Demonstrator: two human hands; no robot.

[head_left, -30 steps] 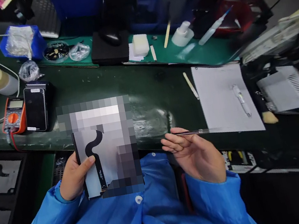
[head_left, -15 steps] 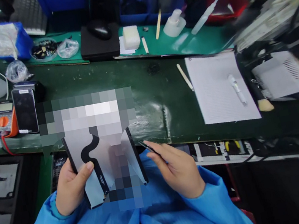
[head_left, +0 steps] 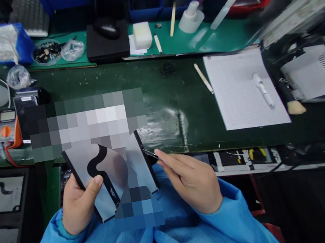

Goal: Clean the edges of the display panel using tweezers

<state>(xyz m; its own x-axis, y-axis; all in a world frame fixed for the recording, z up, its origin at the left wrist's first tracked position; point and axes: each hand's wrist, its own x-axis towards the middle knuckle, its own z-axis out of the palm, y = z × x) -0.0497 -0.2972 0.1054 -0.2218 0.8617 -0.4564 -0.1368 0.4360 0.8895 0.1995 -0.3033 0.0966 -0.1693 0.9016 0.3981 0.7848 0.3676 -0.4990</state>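
My left hand (head_left: 78, 203) grips the left edge of a display panel (head_left: 139, 165), its thumb lying on the black S-shaped flex cable (head_left: 93, 167) on the panel's silvery reflective back. The panel is tilted above my lap, and pixel blocks cover its top and part of its middle. Pinched between the thumb and fingers of my right hand (head_left: 192, 181) is a pair of slim dark tweezers (head_left: 152, 153). Their tips are at the panel's right black edge; whether they touch it I cannot tell.
A multimeter (head_left: 7, 128) and a phone (head_left: 22, 104) are at the left of the bench. Lined paper (head_left: 236, 96) with a white pen (head_left: 262, 90) lies right. Trays with similar panels (head_left: 2, 195) stand lower left. An open drawer (head_left: 230, 168) holds tools below the bench edge.
The tweezers' tips have moved left and slightly up to the panel's right edge. The panel has shifted slightly, still in my left hand. The camera view has turned a little.
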